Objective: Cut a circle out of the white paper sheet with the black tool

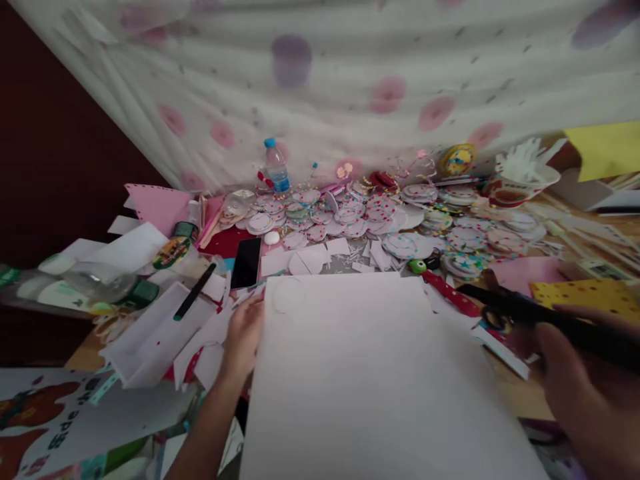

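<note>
A large white sheet of paper or card [370,373] spreads across the middle foreground, with a faint circle outline near its top left corner. My left hand [245,333] grips the sheet by its left edge, the fingers partly hidden behind it. Off the sheet's right side, my right hand [575,380] is closed around a long black tool [540,313]; blur keeps its exact kind from showing. A red polka-dot strip [450,293] and a green bead-like piece [417,267] lie near that tool's tip.
Many decorated paper discs [350,212] crowd the back of the table. A black phone [246,263], paper scraps, a black marker [195,292] on a white box [155,340] and plastic bottles [105,283] lie leftward. A paper cup of white strips [523,183] stands back right.
</note>
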{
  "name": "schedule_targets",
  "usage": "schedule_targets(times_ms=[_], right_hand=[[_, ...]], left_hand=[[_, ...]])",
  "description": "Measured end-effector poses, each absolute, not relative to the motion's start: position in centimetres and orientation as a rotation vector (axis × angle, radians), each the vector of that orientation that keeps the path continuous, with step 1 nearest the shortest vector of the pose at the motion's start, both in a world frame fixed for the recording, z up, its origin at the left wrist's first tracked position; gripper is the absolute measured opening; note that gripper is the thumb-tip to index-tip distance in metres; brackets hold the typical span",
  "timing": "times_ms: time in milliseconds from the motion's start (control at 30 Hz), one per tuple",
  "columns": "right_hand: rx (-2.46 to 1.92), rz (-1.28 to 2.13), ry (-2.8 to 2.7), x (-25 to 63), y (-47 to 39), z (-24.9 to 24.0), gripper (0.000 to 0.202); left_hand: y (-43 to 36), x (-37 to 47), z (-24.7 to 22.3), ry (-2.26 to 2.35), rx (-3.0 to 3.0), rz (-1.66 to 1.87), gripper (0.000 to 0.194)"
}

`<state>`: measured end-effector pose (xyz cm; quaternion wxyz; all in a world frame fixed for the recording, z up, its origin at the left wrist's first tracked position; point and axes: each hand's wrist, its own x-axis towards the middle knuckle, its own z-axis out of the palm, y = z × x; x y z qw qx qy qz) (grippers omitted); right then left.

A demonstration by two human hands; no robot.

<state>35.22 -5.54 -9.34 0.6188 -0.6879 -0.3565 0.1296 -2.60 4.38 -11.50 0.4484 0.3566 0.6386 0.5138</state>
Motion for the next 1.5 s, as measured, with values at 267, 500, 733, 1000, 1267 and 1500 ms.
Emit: schedule_targets(times_ms=[267,500,733,1000,1267,1500], right_hand=[[-1.541,0.398,-1.129,34.2,-2.9,-9.6,0.04],[-1.312,0.844,-1.381,30.1,-1.7,-12.6,0.033],[-1.536,0.983,-1.418,27.5,-1.2,-14.3,0.025],[-1.918,0.456,-1.947,23.5,0.8,-14.5,0.049],[-1.759,1.233,-1.578,26.0,2.1,-12.3,0.04],[-1.725,1.36,-1.694,25.2,2.3,-10.3,0.044]], left_hand=[[3.5,2.3,-15.8,1.62,1.37,1.207,0.025],[1.6,2.9,-16.0,1.699,2.315,0.813,0.052],[-0.9,4.5,-16.4,1.63,2.542,0.369,0.066],[-1.8,5.1,-15.9,1.566,2.494,0.376,0.063],[-2.0,3.0,-16.3,1.336,2.602,0.464,0.054],[-2.6,3.4,-16.8,1.413,2.556,0.637,0.054]])
